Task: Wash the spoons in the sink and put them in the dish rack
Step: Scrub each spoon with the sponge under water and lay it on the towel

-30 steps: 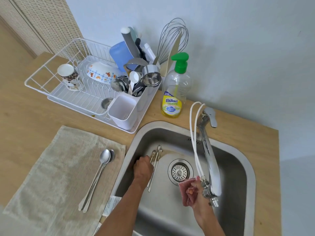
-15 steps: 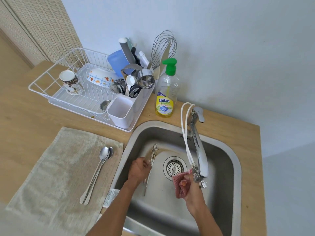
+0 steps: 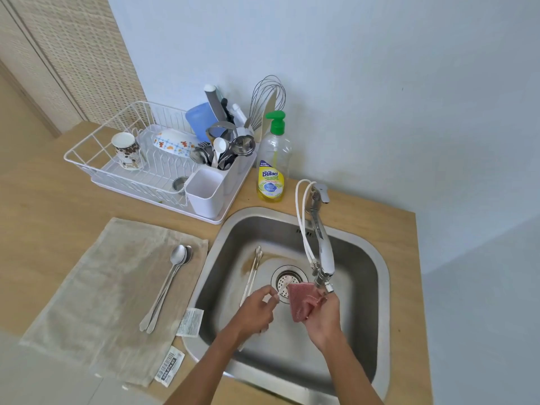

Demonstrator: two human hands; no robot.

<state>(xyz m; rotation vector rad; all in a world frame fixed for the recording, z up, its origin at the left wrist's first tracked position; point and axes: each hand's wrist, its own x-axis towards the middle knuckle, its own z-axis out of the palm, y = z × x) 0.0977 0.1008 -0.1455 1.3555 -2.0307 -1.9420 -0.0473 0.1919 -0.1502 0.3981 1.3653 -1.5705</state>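
Though blurred, spoon (image 3: 281, 289) in left grip (image 3: 257, 312)

Only two hands and their forearms were shown of the person. The left hand (image 3: 257, 312) and the right hand (image 3: 323, 315) were seen bare, and both forearms were left uncovered down to the lower edge of the view (whatever was worn higher up was cut off there). The fingers (image 3: 269, 290) of the left hand were blurred, so finer detail could not be made out.
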